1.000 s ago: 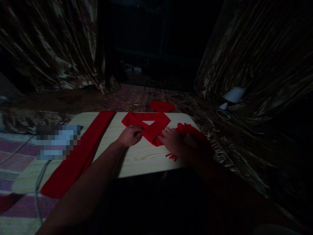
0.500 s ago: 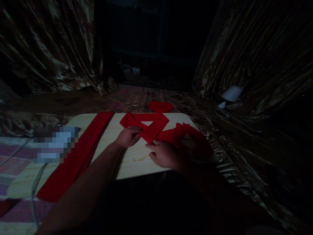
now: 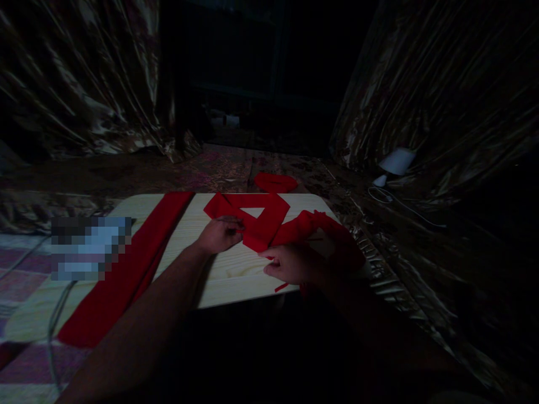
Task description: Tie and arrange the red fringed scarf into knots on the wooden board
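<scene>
A red cloth strip (image 3: 266,227) lies folded into a triangle on the pale wooden board (image 3: 227,275), with bare wood showing through its middle. My left hand (image 3: 221,233) is closed on the strip's left edge, fingers curled. Its lower corner is pinched between the thumb and fingers of my right hand (image 3: 290,264). More red cloth (image 3: 347,247) lies bunched on the right, partly behind my right hand and dim. A thin red end (image 3: 281,287) shows below that hand. Along the left side stretches a long, flat red cloth piece (image 3: 126,275).
Beyond the far edge lies another red cloth loop (image 3: 275,182). A blurred-out, pixelated object (image 3: 90,247) with a cable (image 3: 54,325) is at the left. A small white lamp (image 3: 398,161) with its cord stands back right. Patterned curtains (image 3: 84,84) hang behind; the room is dark.
My right hand has moved slightly right and down, drawing the strip's lower corner with it. A thin red end now shows below it. My left hand stays nearly in place.
</scene>
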`<state>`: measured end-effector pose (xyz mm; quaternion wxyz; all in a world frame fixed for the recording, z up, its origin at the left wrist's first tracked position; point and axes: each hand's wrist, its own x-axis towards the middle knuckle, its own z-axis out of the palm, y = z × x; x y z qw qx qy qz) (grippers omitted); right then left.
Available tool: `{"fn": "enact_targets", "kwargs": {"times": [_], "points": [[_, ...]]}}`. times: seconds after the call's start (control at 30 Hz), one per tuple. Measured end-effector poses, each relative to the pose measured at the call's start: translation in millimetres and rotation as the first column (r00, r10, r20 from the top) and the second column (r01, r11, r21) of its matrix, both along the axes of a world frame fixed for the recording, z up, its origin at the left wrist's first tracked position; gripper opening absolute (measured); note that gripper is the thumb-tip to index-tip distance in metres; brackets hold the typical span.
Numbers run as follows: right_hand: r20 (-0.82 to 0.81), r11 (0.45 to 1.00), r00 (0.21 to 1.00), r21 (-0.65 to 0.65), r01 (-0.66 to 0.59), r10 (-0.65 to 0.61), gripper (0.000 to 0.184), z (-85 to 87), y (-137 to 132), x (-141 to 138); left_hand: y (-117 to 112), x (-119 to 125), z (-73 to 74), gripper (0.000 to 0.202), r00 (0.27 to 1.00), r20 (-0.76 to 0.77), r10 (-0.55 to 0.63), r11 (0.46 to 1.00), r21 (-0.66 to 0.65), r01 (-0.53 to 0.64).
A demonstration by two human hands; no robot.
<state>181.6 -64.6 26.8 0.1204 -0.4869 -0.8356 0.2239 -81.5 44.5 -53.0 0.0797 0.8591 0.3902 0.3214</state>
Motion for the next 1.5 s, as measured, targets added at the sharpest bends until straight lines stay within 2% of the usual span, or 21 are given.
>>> {"fn": "enact_targets", "kwargs": {"times": [0.1, 0.17, 0.3, 0.43, 0.5, 0.6, 0.67, 0.73, 1.0, 1.23, 1.3, 1.4, 1.5], "points": [[-0.115, 1.000, 0.993, 0.012, 0.001, 0.001, 0.028, -4.2, 8, 2, -3, 2, 3.1, 0.018, 1.000, 0.029, 0.003, 1.000, 0.024, -0.004], [-0.151, 0.992, 0.986, 0.088, 0.088, -0.074, 0.021, -4.1, 18, 4, -5, 3, 5.5, 0.015, 0.999, 0.050, -0.008, 0.999, 0.037, 0.006], [-0.019, 0.938, 0.971, 0.257, 0.234, -0.237, 0.019, -1.8, 45, 15, -8, 6, 8.7, 0.019, 0.995, 0.098, -0.021, 0.998, 0.066, 0.014], [0.106, 0.934, 0.951, 0.249, 0.256, -0.289, 0.013, -5.1, 61, 25, -8, 9, 7.6, 0.028, 0.990, 0.141, -0.030, 0.999, 0.040, 0.025], [0.076, 0.953, 0.967, 0.203, 0.225, -0.244, 0.012, -7.8, 62, 27, -9, 11, 6.7, 0.029, 0.987, 0.152, -0.044, 0.999, -0.008, 0.045], [0.008, 0.973, 0.996, 0.212, 0.091, -0.094, 0.008, -11.1, 55, 24, -13, 13, 7.2, 0.031, 0.989, 0.138, -0.056, 0.993, -0.092, 0.069], [0.024, 0.963, 0.999, 0.268, -0.032, 0.026, 0.007, -13.1, 48, 22, -15, 15, 8.6, 0.031, 0.993, 0.110, -0.049, 0.991, -0.123, 0.062], [0.099, 0.941, 0.990, 0.312, -0.128, 0.102, 0.014, -15.3, 41, 21, -18, 17, 10.0, 0.031, 0.996, 0.087, -0.032, 0.992, -0.117, 0.042], [0.365, 0.888, 0.928, 0.401, -0.224, 0.069, 0.023, -24.5, 27, 20, -19, 19, 10.4, 0.029, 0.997, 0.057, -0.045, 0.995, -0.089, 0.050], [0.372, 0.851, 0.928, 0.480, -0.215, 0.025, 0.021, -15.9, 24, 8, -18, 20, 8.8, 0.027, 0.996, 0.087, -0.038, 0.994, -0.100, 0.046], [0.384, 0.854, 0.922, 0.461, -0.242, 0.054, 0.021, -11.4, 20, 5, -18, 20, 8.3, 0.027, 0.993, 0.113, -0.043, 0.993, -0.104, 0.055], [0.418, 0.872, 0.895, 0.368, -0.323, 0.155, 0.016, -6.7, 12, 4, -18, 19, 8.8, 0.026, 0.991, 0.127, -0.046, 0.993, -0.102, 0.060], [0.327, 0.903, 0.923, 0.301, -0.306, 0.204, 0.012, -5.0, 12, 6, -18, 20, 9.5, 0.024, 0.992, 0.115, -0.046, 0.995, -0.084, 0.056]]}}
